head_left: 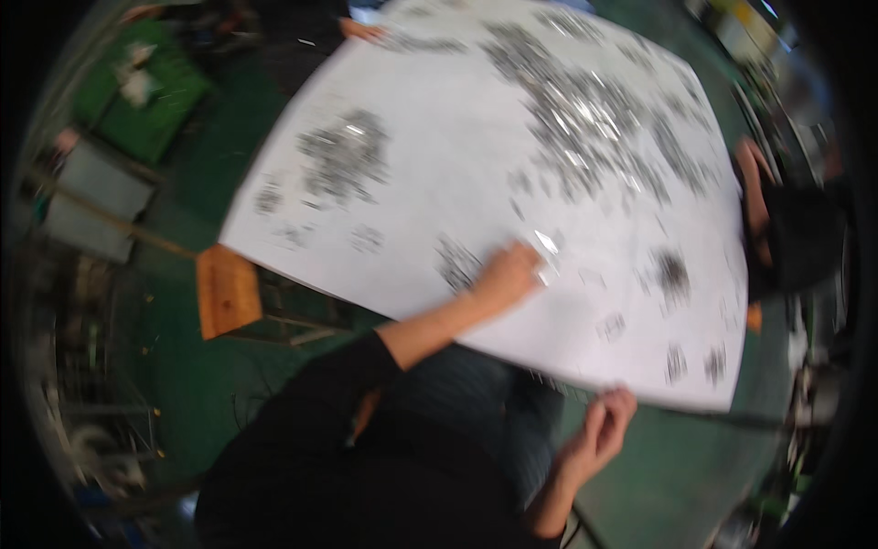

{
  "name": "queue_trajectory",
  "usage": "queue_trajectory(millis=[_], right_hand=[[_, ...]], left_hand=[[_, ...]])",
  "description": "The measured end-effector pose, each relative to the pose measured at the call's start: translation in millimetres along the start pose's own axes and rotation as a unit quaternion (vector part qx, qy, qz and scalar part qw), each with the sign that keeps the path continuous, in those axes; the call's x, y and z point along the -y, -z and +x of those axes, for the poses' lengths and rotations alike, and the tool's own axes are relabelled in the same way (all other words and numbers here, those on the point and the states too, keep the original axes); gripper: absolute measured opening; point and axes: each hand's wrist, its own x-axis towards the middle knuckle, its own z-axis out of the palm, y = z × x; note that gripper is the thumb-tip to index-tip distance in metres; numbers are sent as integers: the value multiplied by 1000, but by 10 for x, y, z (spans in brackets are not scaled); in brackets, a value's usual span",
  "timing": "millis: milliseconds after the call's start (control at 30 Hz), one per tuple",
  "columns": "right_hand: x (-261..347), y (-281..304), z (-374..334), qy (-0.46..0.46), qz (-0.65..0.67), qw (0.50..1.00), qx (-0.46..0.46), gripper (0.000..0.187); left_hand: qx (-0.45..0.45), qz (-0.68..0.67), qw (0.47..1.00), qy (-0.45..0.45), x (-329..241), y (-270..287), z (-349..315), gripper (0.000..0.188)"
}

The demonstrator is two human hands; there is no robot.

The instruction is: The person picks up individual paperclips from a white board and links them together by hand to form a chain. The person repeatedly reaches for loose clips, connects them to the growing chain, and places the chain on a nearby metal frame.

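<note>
One white counter [430, 156] carries small metal parts: one large mass [594, 119] far beyond the left hand [506, 274], one medium cluster [346, 157] beyond it to its left, and about ten small blurred piles. The left hand's grip rests on the sheet beside one shiny part [547, 243]; whether it pinches the part cannot be told. The right hand [599, 435] hangs off the counter's near edge, fingers loosely curled, holding nothing visible. One wooden stool [227, 291] stands left of both hands

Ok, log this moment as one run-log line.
left hand: on large white tabletop, among small grey metal parts | right hand: at table's near edge | picture blurred
</note>
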Motion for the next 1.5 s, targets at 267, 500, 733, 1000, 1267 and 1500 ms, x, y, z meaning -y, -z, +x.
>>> queue_trajectory(millis=[267, 500, 733, 1000, 1267, 1500], right_hand=[[28, -37, 30, 12, 48, 997, 58, 13], [-45, -58, 17, 6, 38, 997, 73, 8], [-72, -3, 50, -16, -46, 996, 78, 10], [-86, -79, 105, 4, -48, 996, 76, 12], [-130, -86, 168, 22, -108, 987, 115, 13], [-606, 57, 1182, 21, -195, 951, 237, 11]], left_hand=[[-18, 103, 988, -110, 49, 3, -24, 27], [-35, 135, 989, -60, -67, -25, 88, 19], [21, -452, 884, 118, -781, 410, -126, 14], [84, -568, 803, 160, -1368, 963, -318, 11], [15, -491, 870, 55, -1343, 967, -371, 12], [33, -481, 874, 55, -1323, 866, -477, 14]])
